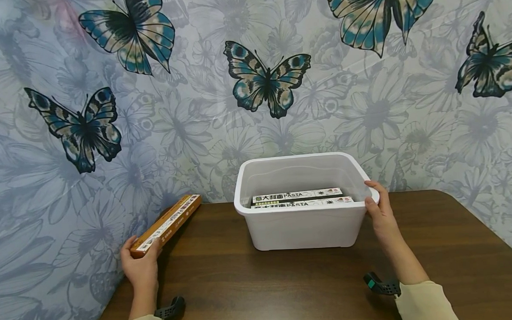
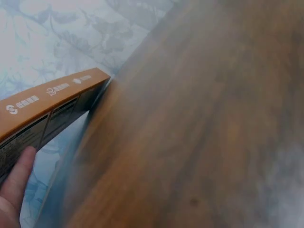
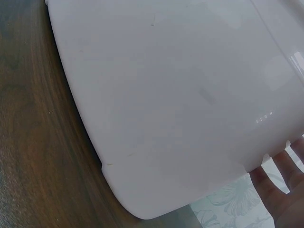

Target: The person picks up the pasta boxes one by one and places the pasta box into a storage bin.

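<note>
My left hand (image 1: 142,267) grips the near end of a long, narrow orange-brown box (image 1: 167,224) with a white printed strip, at the table's left edge by the wall. In the left wrist view a finger (image 2: 21,173) lies along the dark printed side of that box (image 2: 57,90). At centre right stands a white plastic bin (image 1: 300,229), its rim held at the right front corner by my right hand (image 1: 382,217). Inside the bin lie white pasta boxes (image 1: 297,195) marked PASTA. The right wrist view is mostly filled by the bin's wall (image 3: 156,104).
A brown wooden table (image 1: 252,287) carries everything, with a rounded far right corner. Behind it rises a wall (image 1: 186,110) papered with flowers and butterflies, which also borders the table's left side. Dark bands sit at both wrists.
</note>
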Action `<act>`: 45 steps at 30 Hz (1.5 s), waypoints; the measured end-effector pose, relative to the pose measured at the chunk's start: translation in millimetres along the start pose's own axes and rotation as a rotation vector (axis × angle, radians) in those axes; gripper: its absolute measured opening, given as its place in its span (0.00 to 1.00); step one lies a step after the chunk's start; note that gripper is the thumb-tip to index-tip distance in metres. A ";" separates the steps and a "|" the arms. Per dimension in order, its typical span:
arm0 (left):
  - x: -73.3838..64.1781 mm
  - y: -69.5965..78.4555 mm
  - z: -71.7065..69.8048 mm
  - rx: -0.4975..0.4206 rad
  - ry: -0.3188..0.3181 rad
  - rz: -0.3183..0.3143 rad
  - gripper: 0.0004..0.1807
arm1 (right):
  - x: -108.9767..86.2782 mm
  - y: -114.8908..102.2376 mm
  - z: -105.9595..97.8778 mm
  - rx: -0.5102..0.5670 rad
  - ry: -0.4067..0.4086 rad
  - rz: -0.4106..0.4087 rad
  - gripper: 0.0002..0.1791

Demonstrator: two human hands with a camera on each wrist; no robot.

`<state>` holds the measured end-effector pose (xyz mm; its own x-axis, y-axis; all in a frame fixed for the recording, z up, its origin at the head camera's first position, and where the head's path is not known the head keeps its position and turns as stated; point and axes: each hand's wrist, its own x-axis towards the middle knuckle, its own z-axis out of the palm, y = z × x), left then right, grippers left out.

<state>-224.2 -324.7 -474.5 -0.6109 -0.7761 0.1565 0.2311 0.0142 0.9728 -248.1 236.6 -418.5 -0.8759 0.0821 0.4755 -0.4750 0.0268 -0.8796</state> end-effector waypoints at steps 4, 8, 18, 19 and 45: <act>-1.7 4.3 0.3 -0.033 0.037 -0.016 0.38 | -0.5 -0.4 -0.3 -0.014 -0.014 0.020 0.25; -2.5 8.2 1.6 -0.143 0.045 -0.037 0.37 | -1.1 -1.0 -0.5 -0.017 -0.014 0.021 0.25; -4.2 32.7 13.4 -0.348 0.086 -0.021 0.38 | 0.0 -1.1 -1.1 -0.015 -0.001 0.019 0.25; -5.3 36.0 15.2 -0.357 0.085 -0.013 0.38 | 0.2 -1.1 -1.1 -0.011 0.001 0.018 0.25; -53.1 107.5 48.6 -0.625 -0.177 0.219 0.33 | -0.8 -2.1 -0.9 -0.009 -0.008 0.028 0.25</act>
<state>-203.7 -251.3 -369.9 -0.6026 -0.6814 0.4153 0.7244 -0.2487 0.6430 -246.4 237.4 -417.0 -0.8897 0.0752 0.4504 -0.4491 0.0339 -0.8928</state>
